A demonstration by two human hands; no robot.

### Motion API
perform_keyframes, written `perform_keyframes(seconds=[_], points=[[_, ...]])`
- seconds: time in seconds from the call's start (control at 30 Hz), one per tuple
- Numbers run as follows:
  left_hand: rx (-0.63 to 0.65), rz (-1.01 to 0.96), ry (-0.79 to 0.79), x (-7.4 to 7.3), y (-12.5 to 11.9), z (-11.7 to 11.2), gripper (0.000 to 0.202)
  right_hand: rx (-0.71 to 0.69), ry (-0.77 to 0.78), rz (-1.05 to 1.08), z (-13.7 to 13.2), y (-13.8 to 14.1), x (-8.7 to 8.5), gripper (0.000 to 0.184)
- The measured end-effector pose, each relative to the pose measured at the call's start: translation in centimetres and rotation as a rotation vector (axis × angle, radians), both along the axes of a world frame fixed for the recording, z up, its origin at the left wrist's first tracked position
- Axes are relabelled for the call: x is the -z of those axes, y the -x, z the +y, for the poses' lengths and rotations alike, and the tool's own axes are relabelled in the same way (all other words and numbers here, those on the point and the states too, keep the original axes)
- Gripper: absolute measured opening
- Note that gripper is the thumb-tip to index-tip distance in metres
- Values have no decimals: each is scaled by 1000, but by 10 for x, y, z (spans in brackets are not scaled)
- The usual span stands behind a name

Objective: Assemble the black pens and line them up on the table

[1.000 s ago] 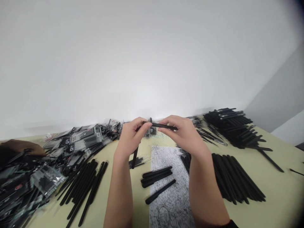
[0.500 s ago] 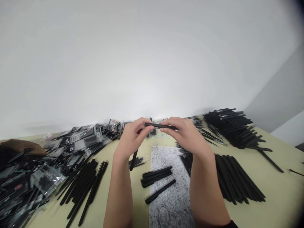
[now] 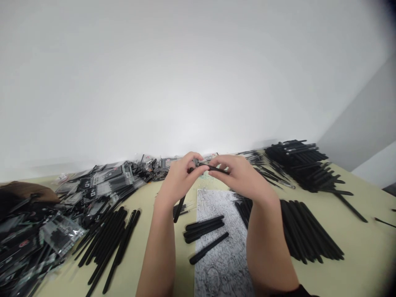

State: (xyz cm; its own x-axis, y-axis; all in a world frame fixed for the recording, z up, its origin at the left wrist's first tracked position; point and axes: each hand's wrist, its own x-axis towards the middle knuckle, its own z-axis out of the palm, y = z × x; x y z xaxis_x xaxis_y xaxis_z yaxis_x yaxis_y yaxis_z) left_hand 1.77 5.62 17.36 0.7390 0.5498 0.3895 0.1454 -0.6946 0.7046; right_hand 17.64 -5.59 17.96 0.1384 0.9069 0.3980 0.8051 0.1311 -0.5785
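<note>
My left hand (image 3: 178, 178) and my right hand (image 3: 240, 175) meet above the pale table (image 3: 365, 243), fingers pinched together. Between them they hold a thin black pen part (image 3: 214, 168), lying roughly level. A second black stick (image 3: 178, 208) hangs down from under my left hand. Below the hands lies a scribbled sheet of paper (image 3: 220, 247) with several black pen barrels (image 3: 204, 229) on it.
A heap of packaged pens in clear bags (image 3: 46, 218) fills the left side. Loose black barrels (image 3: 111, 243) lie left of my arm. A row of black barrels (image 3: 306, 231) lies on the right, and a stack of thin black sticks (image 3: 305, 165) sits at the far right.
Both hands have drawn closer together and shifted slightly right; less of the black part shows between the fingers than a second ago.
</note>
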Motion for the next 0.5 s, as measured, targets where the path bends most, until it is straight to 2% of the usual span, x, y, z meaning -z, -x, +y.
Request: perform_keyframes(seconds=[0.17,0.33,0.4,0.5], points=[[-61,23,-38,3,3,8,20,216,162,11,-9,-28,10,12],[-67,27,-33,5,7,13,21,522,381,115,-34,-73,28,47],[-63,32,-30,4,8,13,22,644,392,152,-48,-92,37,50],[-61,44,-37,5,7,12,22,732,406,226,-73,-117,56,50]])
